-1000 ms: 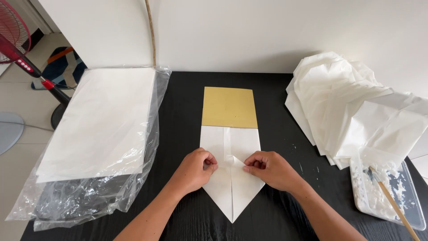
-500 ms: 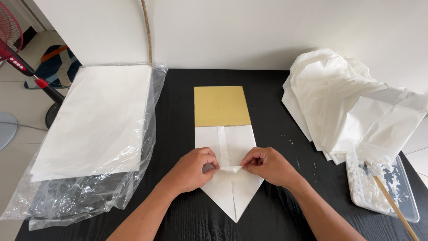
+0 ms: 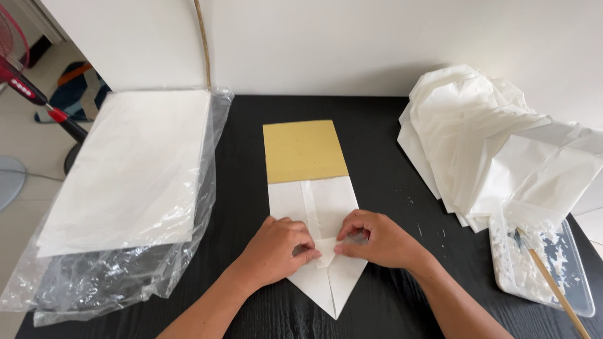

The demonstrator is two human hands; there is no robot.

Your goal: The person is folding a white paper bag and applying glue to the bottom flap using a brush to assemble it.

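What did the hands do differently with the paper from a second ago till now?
Not much. Both hands drew slightly closer together at the middle of the folded white paper, and the left hand and right hand now pinch a small folded flap between their fingertips. The paper's gold square, the bagged stack of sheets, the pile of folded papers and the glue tray stayed as they were.

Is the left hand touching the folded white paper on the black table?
Touching. The head view shows the left hand resting on the folded white paper, fingertips pinching a small flap at its centre fold.
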